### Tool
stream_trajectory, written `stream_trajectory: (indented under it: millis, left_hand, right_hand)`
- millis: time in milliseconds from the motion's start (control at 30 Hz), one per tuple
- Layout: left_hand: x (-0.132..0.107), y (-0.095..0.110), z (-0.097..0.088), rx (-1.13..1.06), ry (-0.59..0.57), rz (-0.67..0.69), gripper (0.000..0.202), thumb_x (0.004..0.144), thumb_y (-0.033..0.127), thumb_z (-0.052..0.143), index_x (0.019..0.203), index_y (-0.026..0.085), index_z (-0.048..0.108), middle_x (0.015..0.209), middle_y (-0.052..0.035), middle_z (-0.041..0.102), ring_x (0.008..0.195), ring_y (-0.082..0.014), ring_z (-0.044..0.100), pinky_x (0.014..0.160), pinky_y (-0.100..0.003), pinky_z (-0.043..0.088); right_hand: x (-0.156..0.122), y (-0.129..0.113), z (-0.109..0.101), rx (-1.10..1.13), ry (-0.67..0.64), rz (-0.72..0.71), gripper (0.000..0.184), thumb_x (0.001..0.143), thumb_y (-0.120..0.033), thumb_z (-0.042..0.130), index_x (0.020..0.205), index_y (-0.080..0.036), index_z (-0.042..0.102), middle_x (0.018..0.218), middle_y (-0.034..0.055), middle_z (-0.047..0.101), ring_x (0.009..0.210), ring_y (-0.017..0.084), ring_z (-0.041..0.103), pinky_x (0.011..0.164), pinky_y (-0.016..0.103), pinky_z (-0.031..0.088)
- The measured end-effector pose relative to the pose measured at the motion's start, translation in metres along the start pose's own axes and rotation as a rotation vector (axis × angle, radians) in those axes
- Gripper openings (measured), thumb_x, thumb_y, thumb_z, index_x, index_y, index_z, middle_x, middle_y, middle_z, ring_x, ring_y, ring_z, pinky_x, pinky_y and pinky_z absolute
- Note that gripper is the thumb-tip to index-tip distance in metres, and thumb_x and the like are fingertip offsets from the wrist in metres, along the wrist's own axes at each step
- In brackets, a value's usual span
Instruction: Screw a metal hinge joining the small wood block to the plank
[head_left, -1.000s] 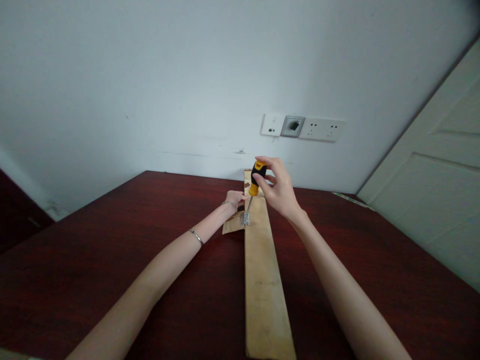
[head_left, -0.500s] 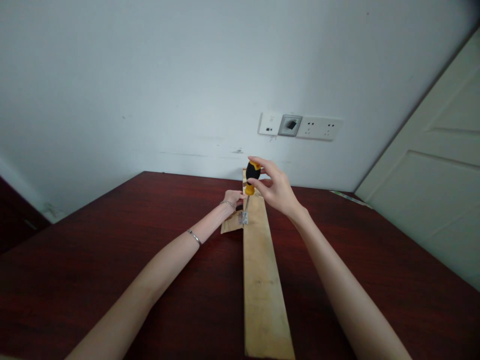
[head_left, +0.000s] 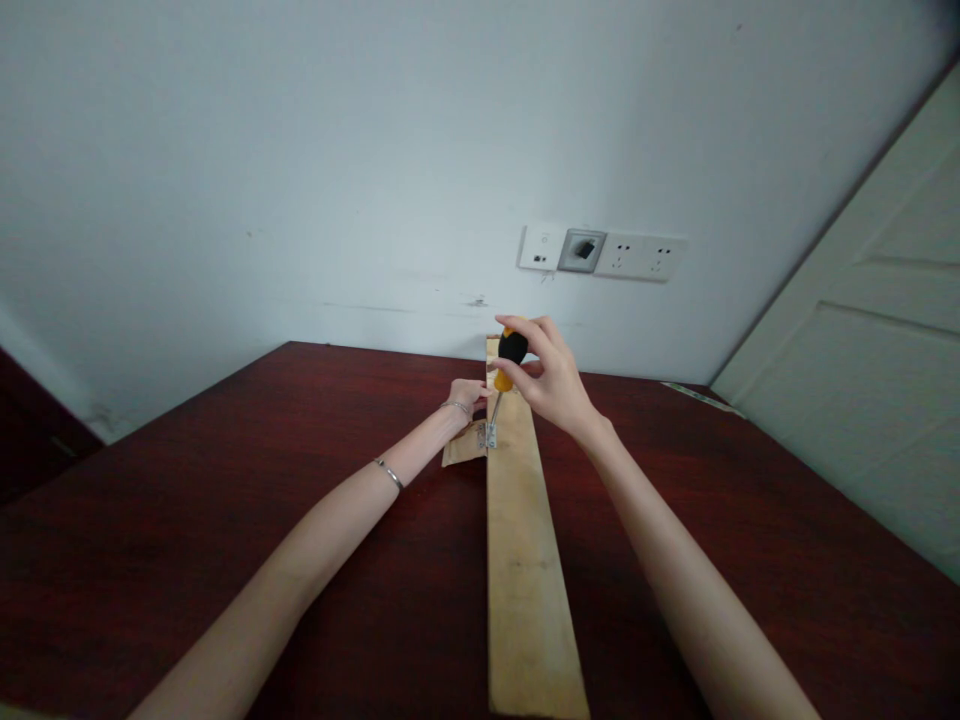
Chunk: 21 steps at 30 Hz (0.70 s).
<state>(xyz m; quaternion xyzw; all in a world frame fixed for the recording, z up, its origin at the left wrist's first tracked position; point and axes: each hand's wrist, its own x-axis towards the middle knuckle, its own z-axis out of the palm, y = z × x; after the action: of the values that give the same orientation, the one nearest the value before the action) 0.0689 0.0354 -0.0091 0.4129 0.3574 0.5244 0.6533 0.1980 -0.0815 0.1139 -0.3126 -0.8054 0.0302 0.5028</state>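
A long pale wooden plank (head_left: 529, 560) lies lengthwise on the dark red table (head_left: 225, 500). A small metal hinge (head_left: 490, 434) sits at the plank's left edge, joined to a small wood piece (head_left: 463, 447) beside it. My right hand (head_left: 551, 380) is closed round the black and yellow handle of a screwdriver (head_left: 508, 358), which stands nearly upright with its tip on the hinge. My left hand (head_left: 469, 395) is curled next to the screwdriver's shaft, its fingertips at the hinge; what they pinch is too small to make out.
A white wall rises behind the table with a row of wall sockets (head_left: 604, 252). A pale door (head_left: 862, 350) stands at the right. A thin strip (head_left: 701, 397) lies at the table's far right edge.
My right hand has turned on the screwdriver handle and its fingers have wrapped tighter. The handle tilted slightly left, then back. The left hand and plank stayed put.
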Motion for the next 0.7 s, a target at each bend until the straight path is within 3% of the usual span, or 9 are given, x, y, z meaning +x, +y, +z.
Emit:
stream_trajectory:
  millis: [100,367,700]
  left_hand:
    - [0.002,0.0,0.002,0.04,0.009,0.032,0.017,0.056,0.0,0.063,0.07,0.008,0.068,0.077,-0.0099,0.07,0.066,-0.0197,0.064,0.068,-0.031,0.053]
    - [0.0,-0.001,-0.001,0.078,-0.011,0.015,0.018,0.054,0.002,0.061,0.069,0.009,0.068,0.076,-0.0098,0.071,0.064,-0.0192,0.064,0.069,-0.033,0.053]
    - [-0.002,0.005,0.003,0.058,-0.018,-0.033,0.019,0.053,-0.001,0.063,0.067,0.01,0.069,0.075,-0.0086,0.072,0.068,-0.0189,0.066,0.074,-0.031,0.054]
  right_hand:
    - [-0.001,0.004,0.003,-0.053,0.04,0.001,0.045,0.086,-0.034,0.059,0.13,-0.033,0.051,0.109,0.008,0.047,0.092,0.021,0.053,0.06,0.032,0.061]
    - [0.0,0.0,0.002,-0.099,0.116,-0.044,0.051,0.087,-0.037,0.059,0.135,-0.036,0.045,0.112,0.0083,0.048,0.093,0.021,0.053,0.061,0.032,0.063]
    - [0.005,-0.004,-0.015,-0.023,0.308,-0.054,0.063,0.084,-0.039,0.061,0.141,-0.034,0.035,0.131,0.0091,0.046,0.105,0.026,0.057,0.059,0.032,0.063]
